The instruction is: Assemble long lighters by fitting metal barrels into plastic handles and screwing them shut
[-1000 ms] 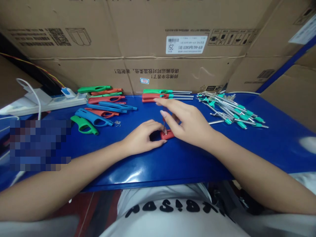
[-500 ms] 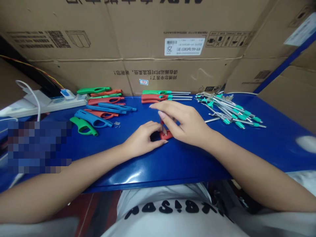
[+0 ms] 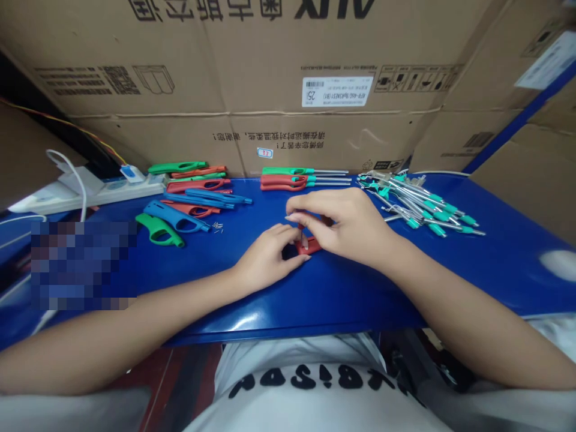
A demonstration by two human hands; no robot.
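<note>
My left hand (image 3: 265, 257) pinches the end of a red lighter handle (image 3: 312, 244), which lies on the blue table. Above it, my right hand (image 3: 353, 219) is closed around a small screwdriver (image 3: 301, 233) between thumb and index finger. The shaft stands upright with its tip down at the red handle. My right hand hides the far part of that lighter. A little pile of screws (image 3: 218, 227) lies left of my hands, beside a green handle shell (image 3: 160, 230) and a blue handle shell (image 3: 176, 217).
Behind my hands, lighters with metal tubes (image 3: 288, 180) are lined up. Several metal tubes with green ends (image 3: 416, 204) are heaped at the right. A white power strip (image 3: 85, 193) with cables sits at the left. A cardboard wall (image 3: 252, 72) closes off the back.
My right index finger has curled in from a stretched position, closer to the thumb on the screwdriver. The view has shifted slightly. My left hand still holds the red handle.
</note>
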